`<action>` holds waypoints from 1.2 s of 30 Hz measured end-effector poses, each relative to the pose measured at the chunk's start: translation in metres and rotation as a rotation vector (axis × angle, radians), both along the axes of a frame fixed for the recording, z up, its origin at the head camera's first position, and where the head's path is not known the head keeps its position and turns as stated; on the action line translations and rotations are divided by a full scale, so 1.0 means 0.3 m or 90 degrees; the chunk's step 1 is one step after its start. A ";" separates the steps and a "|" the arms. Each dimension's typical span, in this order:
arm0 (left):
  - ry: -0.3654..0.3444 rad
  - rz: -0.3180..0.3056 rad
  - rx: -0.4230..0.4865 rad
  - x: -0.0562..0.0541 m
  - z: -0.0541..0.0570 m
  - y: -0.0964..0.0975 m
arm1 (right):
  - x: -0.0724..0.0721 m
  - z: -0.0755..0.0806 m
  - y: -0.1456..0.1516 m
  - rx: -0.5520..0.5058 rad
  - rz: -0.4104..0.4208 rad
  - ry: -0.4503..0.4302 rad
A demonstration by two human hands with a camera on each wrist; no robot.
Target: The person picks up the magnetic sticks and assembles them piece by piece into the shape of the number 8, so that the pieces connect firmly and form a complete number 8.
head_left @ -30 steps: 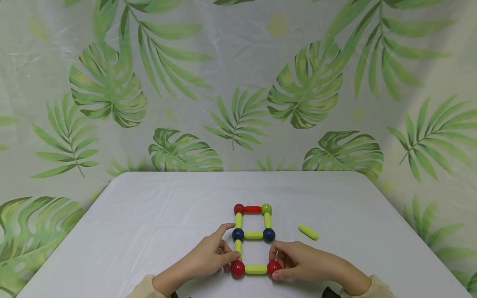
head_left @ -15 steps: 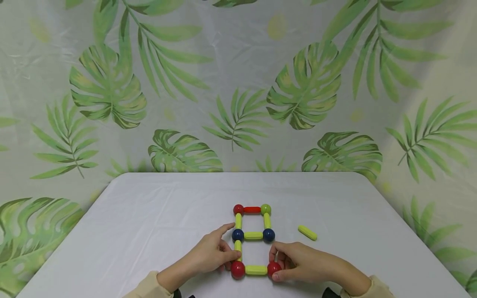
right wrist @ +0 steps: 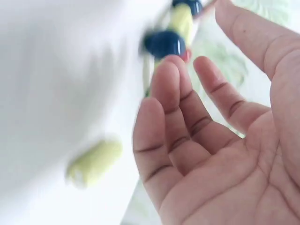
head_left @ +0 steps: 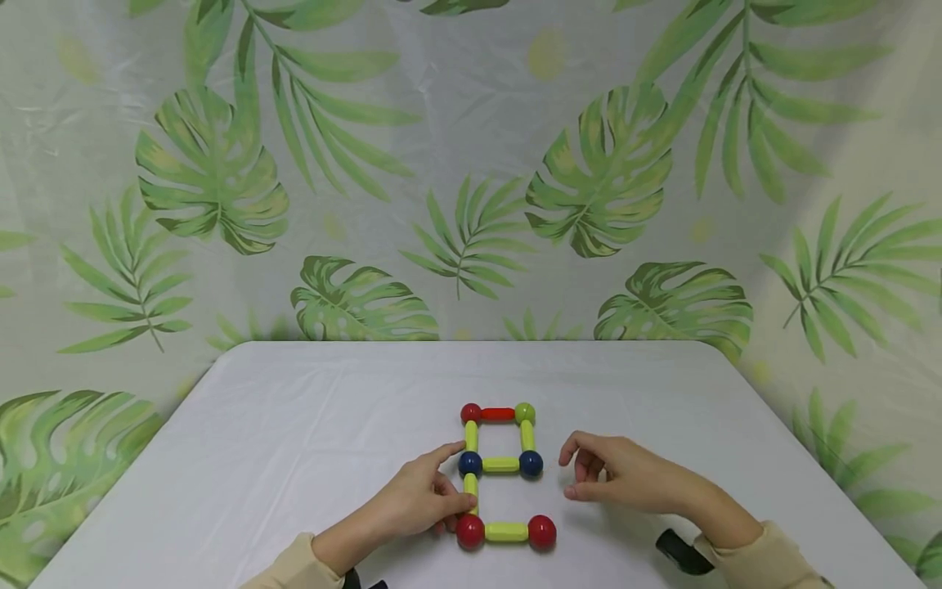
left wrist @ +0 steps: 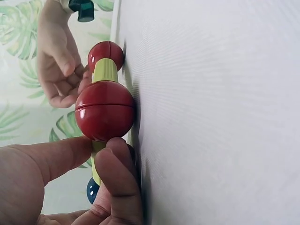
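A flat frame of magnetic sticks and balls lies on the table in the head view. It has a red stick [head_left: 498,414] across the far end, blue balls [head_left: 531,465] midway and red balls [head_left: 542,532] at the near end. My left hand [head_left: 419,496] pinches the yellow-green stick [head_left: 471,489] on the near left side, its index fingertip by the left blue ball. My right hand [head_left: 625,473] hovers right of the frame, fingers loosely bent and holding nothing. A loose yellow-green stick [right wrist: 96,162] lies apart from those fingers in the right wrist view; the hand hides it from the head view.
The white table [head_left: 316,409] has its far edge against a leaf-print cloth [head_left: 471,164]. A black wrist device [head_left: 683,553] sits at the right sleeve. Between the right-hand blue and red balls, no stick joins the frame.
My right hand has let go of the near right red ball and moved away and to the right, over the loose stick. The left hand stays in place.
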State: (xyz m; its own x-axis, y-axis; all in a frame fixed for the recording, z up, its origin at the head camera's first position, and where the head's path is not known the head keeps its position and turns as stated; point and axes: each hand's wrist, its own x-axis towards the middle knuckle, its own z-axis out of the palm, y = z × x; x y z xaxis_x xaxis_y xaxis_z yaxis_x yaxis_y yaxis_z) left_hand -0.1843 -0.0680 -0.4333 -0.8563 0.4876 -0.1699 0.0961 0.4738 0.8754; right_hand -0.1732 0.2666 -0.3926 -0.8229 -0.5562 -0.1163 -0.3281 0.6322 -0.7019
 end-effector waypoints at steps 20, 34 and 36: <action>-0.019 0.002 0.009 -0.035 -0.006 0.008 | -0.080 -0.056 0.203 0.057 -0.077 0.059; -0.022 0.005 0.014 -0.031 0.002 0.013 | -0.106 -0.091 0.171 0.076 -0.081 0.067; -0.021 0.005 0.016 -0.030 0.003 0.013 | -0.104 -0.090 0.165 0.077 -0.089 0.065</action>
State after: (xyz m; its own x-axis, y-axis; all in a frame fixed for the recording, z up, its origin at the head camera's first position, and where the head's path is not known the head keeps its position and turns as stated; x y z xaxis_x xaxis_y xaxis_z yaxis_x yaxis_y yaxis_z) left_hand -0.1932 -0.0643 -0.4325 -0.8544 0.4855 -0.1854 0.0638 0.4521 0.8897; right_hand -0.2044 0.3162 -0.4196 -0.9020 -0.4228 -0.0870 -0.2972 0.7545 -0.5851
